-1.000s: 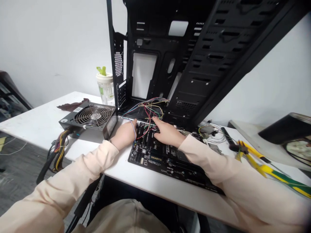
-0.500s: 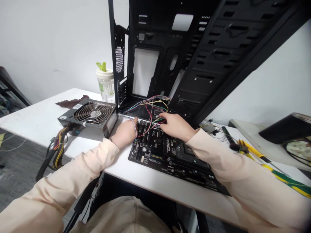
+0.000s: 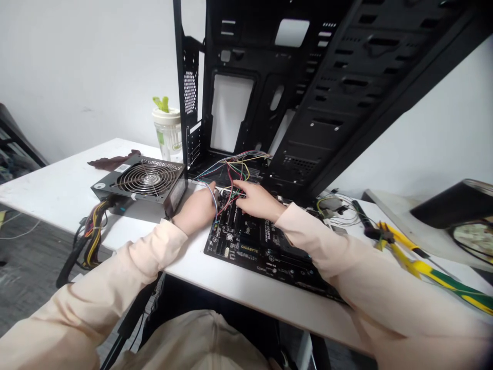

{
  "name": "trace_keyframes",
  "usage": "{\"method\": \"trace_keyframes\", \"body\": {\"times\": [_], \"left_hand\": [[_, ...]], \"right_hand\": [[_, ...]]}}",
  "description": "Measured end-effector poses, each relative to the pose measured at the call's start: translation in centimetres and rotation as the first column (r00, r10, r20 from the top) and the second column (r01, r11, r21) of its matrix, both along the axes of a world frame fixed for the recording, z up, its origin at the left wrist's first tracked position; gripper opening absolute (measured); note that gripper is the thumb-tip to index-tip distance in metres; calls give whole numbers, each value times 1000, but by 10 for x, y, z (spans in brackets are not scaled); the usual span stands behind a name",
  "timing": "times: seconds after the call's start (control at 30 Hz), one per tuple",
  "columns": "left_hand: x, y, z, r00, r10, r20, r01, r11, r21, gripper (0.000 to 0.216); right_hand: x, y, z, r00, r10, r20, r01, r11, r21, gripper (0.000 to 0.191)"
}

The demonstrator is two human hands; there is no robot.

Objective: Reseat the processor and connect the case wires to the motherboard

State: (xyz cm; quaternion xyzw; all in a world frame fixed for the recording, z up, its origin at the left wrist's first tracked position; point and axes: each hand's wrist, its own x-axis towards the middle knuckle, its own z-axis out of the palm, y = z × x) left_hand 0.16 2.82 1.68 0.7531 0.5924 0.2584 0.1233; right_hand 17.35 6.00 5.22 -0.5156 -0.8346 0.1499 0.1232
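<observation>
A black Gigabyte motherboard lies on the white table. Thin coloured wires arc from the black computer case down to the board's left side, and a few plug in near its corner. At the board's left edge is my left hand, fingers curled in and thumb up; what they grip is hidden. My right hand hovers above the board's upper left part, thumb and forefinger closed around some red and green wires. Exactly which wires it holds is hard to see.
Left of the board sits a power supply with bundled cables hanging over the table edge. Behind it stand a lidded cup and a dark brown cloth. Yellow-handled pliers and loose wires lie to the right.
My right hand has moved left across the board, drawing the wires closer to my left hand. My left hand stays almost in place.
</observation>
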Motion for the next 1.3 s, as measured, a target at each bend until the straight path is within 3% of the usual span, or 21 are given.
{"method": "trace_keyframes", "body": {"times": [0.17, 0.3, 0.4, 0.67, 1.1, 1.3], "left_hand": [[-9, -9, 4, 996, 7, 89, -5, 1000, -17, 29], [-14, -20, 9, 986, -132, 103, 137, 990, -42, 12], [-15, -24, 11, 975, -202, 92, 207, 977, -50, 14], [-17, -19, 15, 980, -16, 199, 1, 997, 77, 19], [-15, -21, 14, 978, 15, 207, -33, 996, 84, 10], [-14, -21, 15, 979, 28, 204, -53, 992, 115, 14]], "right_hand": [[3, 5, -5, 999, -42, 29, 41, 999, 29, 65], [2, 5, -2, 999, 12, 45, -15, 997, 76, 67], [1, 3, 1, 997, 61, 47, -65, 994, 94, 67], [-2, -9, -4, 986, -6, -167, 4, 1000, -12, 60], [-14, -13, -4, 955, -10, -295, -15, 996, -84, 69], [-20, -12, 6, 906, -112, -409, 7, 968, -250, 75]]}}
